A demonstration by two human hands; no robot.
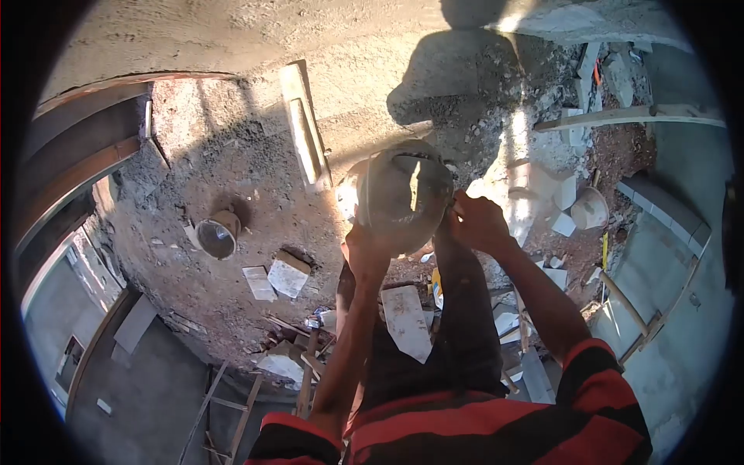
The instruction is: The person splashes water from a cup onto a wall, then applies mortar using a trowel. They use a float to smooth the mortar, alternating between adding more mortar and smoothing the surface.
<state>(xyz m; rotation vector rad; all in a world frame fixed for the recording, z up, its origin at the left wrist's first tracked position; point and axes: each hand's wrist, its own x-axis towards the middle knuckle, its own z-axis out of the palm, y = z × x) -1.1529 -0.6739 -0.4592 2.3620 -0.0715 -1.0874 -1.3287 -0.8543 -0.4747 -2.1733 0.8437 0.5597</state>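
Note:
A round grey bucket point(404, 203), mortar-stained, is held in front of my legs, with a bright streak of sunlight across it. My left hand point(367, 252) is closed on its near left edge. At its right edge, my right hand point(477, 223) is closed with bent fingers on the rim. The fingertips of both hands are partly hidden. Below the bucket, a pale flat slab point(406, 322) lies between my legs.
Another bucket point(216, 237) stands on the rubble floor at left, near broken tiles point(289, 274). A pale bucket point(590, 208) sits at right. A wooden plank point(304, 128) leans ahead. Wooden poles point(625, 303) and offcuts lie around, beside grey walls.

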